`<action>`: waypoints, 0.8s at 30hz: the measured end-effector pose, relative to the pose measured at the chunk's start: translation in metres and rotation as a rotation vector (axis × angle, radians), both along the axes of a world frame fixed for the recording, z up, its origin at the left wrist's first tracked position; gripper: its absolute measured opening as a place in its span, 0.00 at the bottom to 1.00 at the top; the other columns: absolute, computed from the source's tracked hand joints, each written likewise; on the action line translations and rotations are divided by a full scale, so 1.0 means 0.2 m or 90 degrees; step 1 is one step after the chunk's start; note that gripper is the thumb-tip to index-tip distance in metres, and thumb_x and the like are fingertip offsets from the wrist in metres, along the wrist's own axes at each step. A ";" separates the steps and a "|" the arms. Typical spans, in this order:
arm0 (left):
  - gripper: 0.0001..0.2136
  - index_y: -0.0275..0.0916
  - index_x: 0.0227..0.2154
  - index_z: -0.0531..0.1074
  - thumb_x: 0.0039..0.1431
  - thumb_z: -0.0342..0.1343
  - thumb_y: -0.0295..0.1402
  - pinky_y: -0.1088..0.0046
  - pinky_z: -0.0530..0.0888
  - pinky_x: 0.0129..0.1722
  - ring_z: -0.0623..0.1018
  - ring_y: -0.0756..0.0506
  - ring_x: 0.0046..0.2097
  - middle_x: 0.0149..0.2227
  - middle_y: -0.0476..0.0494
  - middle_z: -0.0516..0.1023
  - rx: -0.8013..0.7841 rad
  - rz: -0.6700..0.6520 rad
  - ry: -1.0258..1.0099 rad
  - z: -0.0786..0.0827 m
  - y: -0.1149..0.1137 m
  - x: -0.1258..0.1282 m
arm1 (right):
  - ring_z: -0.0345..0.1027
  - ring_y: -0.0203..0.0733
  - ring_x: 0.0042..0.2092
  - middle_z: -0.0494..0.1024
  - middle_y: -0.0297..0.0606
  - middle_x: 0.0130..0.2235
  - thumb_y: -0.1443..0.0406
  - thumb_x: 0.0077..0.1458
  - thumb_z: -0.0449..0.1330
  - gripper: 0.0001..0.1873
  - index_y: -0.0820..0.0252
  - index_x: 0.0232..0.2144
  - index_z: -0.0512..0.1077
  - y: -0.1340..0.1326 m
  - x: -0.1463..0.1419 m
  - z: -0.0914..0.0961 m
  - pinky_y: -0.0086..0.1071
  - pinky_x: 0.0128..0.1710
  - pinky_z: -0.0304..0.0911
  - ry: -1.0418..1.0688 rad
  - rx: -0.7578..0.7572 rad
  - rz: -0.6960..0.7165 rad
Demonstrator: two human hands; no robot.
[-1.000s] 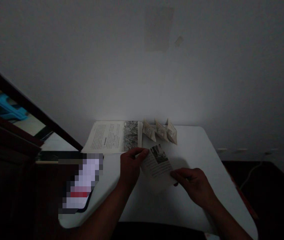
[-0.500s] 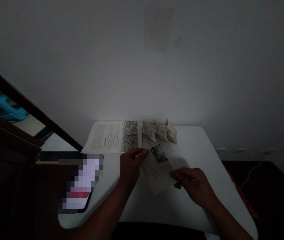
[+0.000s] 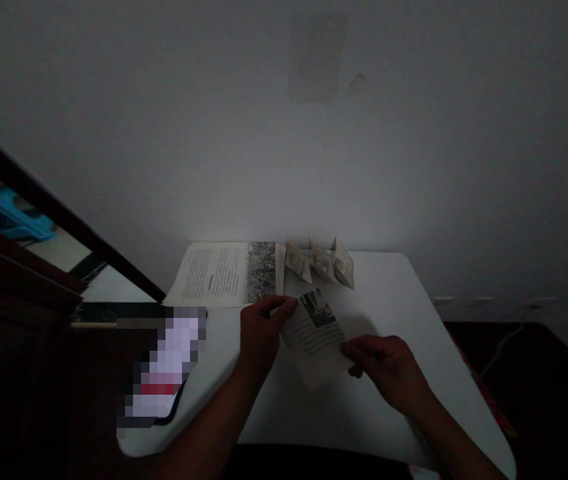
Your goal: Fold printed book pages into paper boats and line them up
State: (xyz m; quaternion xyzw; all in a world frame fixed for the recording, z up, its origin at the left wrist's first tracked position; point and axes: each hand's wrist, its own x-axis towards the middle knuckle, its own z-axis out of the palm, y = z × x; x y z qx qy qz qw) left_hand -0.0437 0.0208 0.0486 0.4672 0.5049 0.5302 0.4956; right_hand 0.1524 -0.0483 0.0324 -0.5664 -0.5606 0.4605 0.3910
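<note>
A printed sheet of paper (image 3: 318, 343) with a dark picture near its top is held at a slant above the table. My left hand (image 3: 263, 330) pinches its upper left edge between thumb and fingers. On the opposite side, my right hand (image 3: 387, 367) grips the right edge the same way. Beyond the sheet, three folded paper boats (image 3: 321, 261) stand in a row near the wall. Left of them lies an open book (image 3: 214, 273) with text and a dark picture on its page.
A white table (image 3: 389, 293) bears everything and meets the wall at its back. At its left edge lies a phone (image 3: 169, 367), its screen blurred out. A dark-framed mirror or opening (image 3: 64, 220) leans in at left, showing a blue stool (image 3: 14, 213). A white cable (image 3: 504, 343) runs at right.
</note>
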 end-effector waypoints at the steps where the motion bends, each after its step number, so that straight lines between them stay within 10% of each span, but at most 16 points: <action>1: 0.06 0.36 0.23 0.78 0.44 0.63 0.34 0.75 0.71 0.29 0.75 0.48 0.27 0.23 0.49 0.77 0.000 0.001 0.005 0.00 0.00 0.00 | 0.72 0.38 0.24 0.77 0.35 0.22 0.56 0.52 0.58 0.15 0.60 0.25 0.77 0.00 0.00 0.00 0.27 0.24 0.65 -0.005 -0.001 0.002; 12: 0.07 0.37 0.24 0.77 0.46 0.62 0.36 0.74 0.71 0.31 0.75 0.47 0.29 0.25 0.48 0.78 0.013 -0.027 0.037 -0.01 0.01 -0.02 | 0.71 0.39 0.29 0.78 0.37 0.27 0.55 0.53 0.57 0.16 0.60 0.27 0.76 0.01 0.02 -0.03 0.30 0.29 0.69 -0.029 0.024 0.023; 24: 0.07 0.39 0.33 0.75 0.54 0.53 0.26 0.66 0.69 0.43 0.73 0.45 0.41 0.37 0.42 0.74 0.390 -0.300 0.330 -0.03 0.00 -0.12 | 0.71 0.42 0.37 0.76 0.41 0.39 0.59 0.55 0.56 0.12 0.55 0.39 0.75 0.06 0.15 -0.04 0.27 0.21 0.67 -0.203 0.222 -0.065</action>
